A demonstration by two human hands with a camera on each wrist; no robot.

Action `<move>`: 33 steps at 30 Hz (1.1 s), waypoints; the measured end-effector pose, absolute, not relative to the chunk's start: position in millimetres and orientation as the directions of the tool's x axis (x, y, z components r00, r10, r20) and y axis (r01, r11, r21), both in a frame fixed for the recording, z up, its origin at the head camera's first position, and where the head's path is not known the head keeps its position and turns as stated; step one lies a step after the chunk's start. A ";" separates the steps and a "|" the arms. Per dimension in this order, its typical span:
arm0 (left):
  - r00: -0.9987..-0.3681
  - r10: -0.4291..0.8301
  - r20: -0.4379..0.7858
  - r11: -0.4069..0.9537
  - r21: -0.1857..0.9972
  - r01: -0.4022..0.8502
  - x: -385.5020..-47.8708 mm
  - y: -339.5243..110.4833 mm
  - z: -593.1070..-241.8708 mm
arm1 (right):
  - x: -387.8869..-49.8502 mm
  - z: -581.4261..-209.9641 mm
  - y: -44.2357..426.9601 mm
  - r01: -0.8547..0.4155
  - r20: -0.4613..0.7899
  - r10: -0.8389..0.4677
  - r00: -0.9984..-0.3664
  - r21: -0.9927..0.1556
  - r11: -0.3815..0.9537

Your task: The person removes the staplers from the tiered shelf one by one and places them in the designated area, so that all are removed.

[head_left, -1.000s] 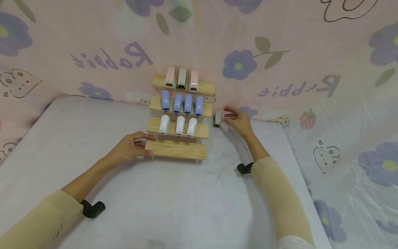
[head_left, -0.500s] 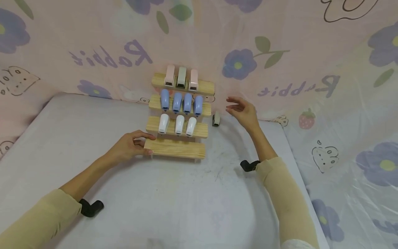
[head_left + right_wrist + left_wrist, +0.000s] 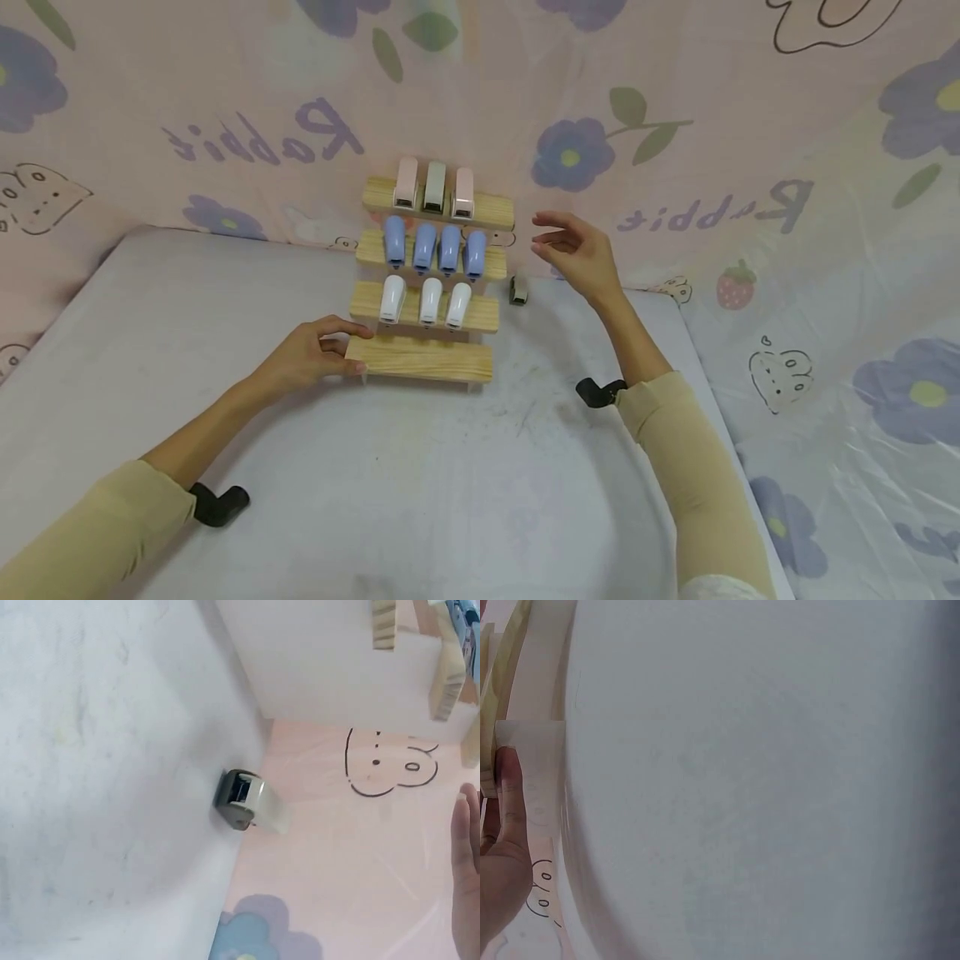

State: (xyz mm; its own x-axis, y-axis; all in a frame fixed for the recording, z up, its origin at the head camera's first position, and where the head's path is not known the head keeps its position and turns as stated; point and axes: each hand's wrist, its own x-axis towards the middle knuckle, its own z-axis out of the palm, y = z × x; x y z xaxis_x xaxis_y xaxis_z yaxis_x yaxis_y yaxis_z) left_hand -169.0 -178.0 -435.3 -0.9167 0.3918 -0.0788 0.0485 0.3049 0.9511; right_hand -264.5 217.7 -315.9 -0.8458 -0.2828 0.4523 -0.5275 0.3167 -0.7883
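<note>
My left hand pinches the left end of the lowest board of a four-tier wooden rack; in the left wrist view its fingers lie against the board edge. Raised in the air right of the rack, my right hand has relaxed fingers and holds nothing. Below it a small grey stapler stands on the table beside the rack, also seen in the right wrist view as a stapler near the wall. The right hand does not touch it.
On the top tier stand two pink staplers and a grey-green one. Several blue staplers fill the second tier, three white ones the third. A patterned curtain rises behind the white table.
My right hand has lifted up from beside the grey stapler, moving right and then slightly back left. The left hand keeps its grip on the lowest board.
</note>
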 end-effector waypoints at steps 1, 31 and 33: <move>-0.917 0.392 -0.080 0.306 0.951 0.048 -168.9 -178.1 -435.2 | -264.2 -314.5 216.0 -0.541 0.466 -0.286 -0.837 -0.780 0.314; -0.915 0.390 -0.105 0.316 0.948 0.025 -170.8 -179.0 -435.4 | -269.5 -277.3 158.8 -0.555 0.431 -0.411 -0.803 -0.793 0.251; -0.914 0.390 -0.108 0.317 0.948 0.023 -171.0 -179.4 -435.5 | -270.8 -275.3 155.7 -0.541 0.405 -0.429 -0.807 -0.799 0.263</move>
State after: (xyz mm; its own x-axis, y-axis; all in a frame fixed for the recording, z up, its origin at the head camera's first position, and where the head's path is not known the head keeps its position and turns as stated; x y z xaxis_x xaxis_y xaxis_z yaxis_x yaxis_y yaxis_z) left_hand -171.0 -179.4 -435.5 -0.9143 0.3903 -0.1085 0.0231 0.3174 0.9480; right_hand -270.8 155.7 -275.3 -0.8072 -0.4290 0.4054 -0.5410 0.2634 -0.7987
